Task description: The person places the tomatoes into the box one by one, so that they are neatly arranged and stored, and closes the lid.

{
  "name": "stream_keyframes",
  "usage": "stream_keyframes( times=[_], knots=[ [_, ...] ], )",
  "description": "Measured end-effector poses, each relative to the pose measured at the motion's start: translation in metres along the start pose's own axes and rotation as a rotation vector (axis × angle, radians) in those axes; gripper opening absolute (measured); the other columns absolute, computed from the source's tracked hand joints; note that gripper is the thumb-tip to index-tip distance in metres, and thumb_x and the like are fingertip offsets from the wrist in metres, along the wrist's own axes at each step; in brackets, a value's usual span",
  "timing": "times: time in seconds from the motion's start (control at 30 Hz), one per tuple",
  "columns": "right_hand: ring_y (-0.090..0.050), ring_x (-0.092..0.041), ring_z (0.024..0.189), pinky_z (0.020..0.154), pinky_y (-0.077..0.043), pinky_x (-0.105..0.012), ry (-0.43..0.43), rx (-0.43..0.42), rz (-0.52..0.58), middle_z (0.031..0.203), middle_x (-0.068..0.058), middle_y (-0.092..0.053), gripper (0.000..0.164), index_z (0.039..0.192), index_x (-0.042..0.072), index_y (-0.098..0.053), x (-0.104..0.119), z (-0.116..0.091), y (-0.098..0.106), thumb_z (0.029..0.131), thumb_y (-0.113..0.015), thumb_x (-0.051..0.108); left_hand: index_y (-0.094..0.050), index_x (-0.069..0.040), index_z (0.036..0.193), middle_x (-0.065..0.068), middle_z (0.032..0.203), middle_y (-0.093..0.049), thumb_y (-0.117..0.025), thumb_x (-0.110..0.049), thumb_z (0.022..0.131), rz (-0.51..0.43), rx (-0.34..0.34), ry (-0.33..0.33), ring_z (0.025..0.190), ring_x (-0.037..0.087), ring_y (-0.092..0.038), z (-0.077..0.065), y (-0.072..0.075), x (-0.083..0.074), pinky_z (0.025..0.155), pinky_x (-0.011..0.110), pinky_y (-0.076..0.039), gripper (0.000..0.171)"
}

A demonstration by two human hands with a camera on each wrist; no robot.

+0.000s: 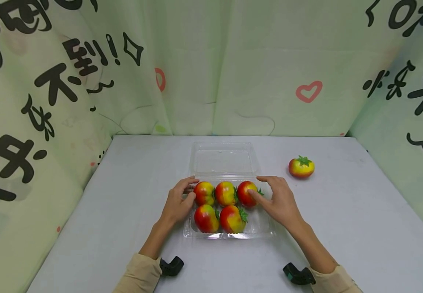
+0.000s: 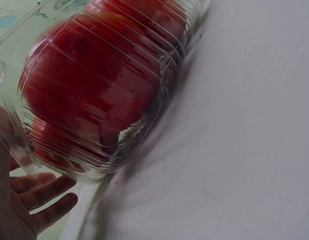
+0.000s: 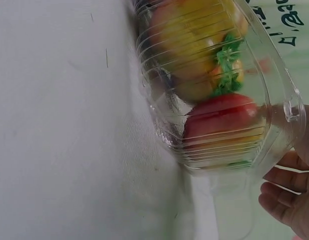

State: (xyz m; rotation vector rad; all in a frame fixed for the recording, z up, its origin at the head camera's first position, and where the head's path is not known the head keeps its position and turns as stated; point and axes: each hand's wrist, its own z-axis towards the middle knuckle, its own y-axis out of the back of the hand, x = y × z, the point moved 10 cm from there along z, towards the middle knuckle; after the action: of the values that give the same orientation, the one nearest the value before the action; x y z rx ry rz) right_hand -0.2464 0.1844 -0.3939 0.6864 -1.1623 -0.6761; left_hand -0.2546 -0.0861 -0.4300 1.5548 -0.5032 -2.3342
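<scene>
A clear plastic clamshell box [image 1: 259,230] lies on the table with its lid [image 1: 222,160] folded back. Inside are red-and-yellow toy tomatoes with green leafy tops: three in the far row, two in the near row. My left hand [image 1: 179,203] rests at the box's left side, its thumb by the far-left tomato [image 1: 204,193]; in the left wrist view its fingers [image 2: 57,207] extend past the ribbed wall. The thumb of my right hand [image 1: 281,201] touches the far-right tomato [image 1: 247,193]. Its other fingers [image 3: 289,180] spread loosely outside the right wall.
Another tomato [image 1: 301,167] stands on the white table [image 1: 141,162], to the right of the box and farther back. Pale green curtains [image 1: 255,73] with black lettering enclose the back and both sides. Black wrist mounts [image 1: 172,266] sit near both sleeve cuffs.
</scene>
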Motion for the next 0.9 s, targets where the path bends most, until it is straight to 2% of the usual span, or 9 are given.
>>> stream_keyframes(
  times=[0.53,0.9],
  knots=[
    [-0.053,-0.041,0.124,0.104,-0.047,-0.062,-0.021,-0.018,-0.005,0.131,-0.024,-0.064,0.049,0.13,-0.001,-0.064,-0.015,0.001,0.01,0.092,-0.075,0.027,-0.066,0.0,0.128,0.023,0.139,-0.061,-0.057,-0.006,0.087,0.005,0.001,0.004,0.106,0.036,-0.07,0.0,0.0,0.001,0.095,0.051,-0.057,0.043],
    [-0.056,-0.044,0.117,0.1,-0.049,-0.062,-0.021,-0.043,-0.022,0.127,-0.026,-0.065,0.047,0.128,-0.004,-0.064,-0.027,0.001,0.017,0.092,-0.074,0.025,-0.065,0.0,0.128,0.022,0.14,-0.06,-0.057,-0.008,0.086,0.003,0.002,0.026,0.106,0.036,-0.069,-0.002,0.0,0.002,0.096,0.051,-0.057,0.043]
  ],
)
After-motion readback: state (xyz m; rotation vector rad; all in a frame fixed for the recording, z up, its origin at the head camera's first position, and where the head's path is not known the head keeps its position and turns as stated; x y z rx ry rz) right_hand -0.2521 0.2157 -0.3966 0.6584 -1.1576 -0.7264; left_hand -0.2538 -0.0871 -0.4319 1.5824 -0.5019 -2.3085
